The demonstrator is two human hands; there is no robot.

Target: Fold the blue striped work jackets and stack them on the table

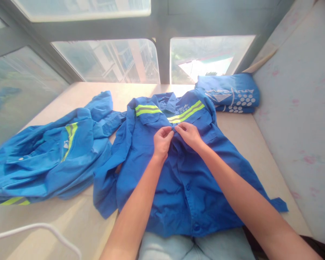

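- Blue jacket [141, 159], one, with yellow-green and grey bands: spread face up mid-ledge [254, 141], collar toward the far edge, hem at the near edge; buttons [188, 186] along the lower front.
- Left hand [163, 140]: thumb and forefinger pinched closed on the jacket's front opening, below the chest band.
- Right hand [188, 133]: fingertips likewise closed on that opening, just beside the left.
- Forearms, bare: both lie across the view of the jacket's lower front, hiding parts of it.
- Second blue garment [78, 144], banded, crumpled: along the ledge's left side, against the jacket's sleeve.
- Folded blue cloth [230, 92], white print: far right corner, close by the jacket's shoulder.
- White cable [40, 226]: curved, near left corner.
- Patterned wall [300, 119]: bounds the right edge.
- Windows [105, 59], grey-framed: beyond the far edge.
- Pale trousers [165, 247], the wearer's: at the near edge.
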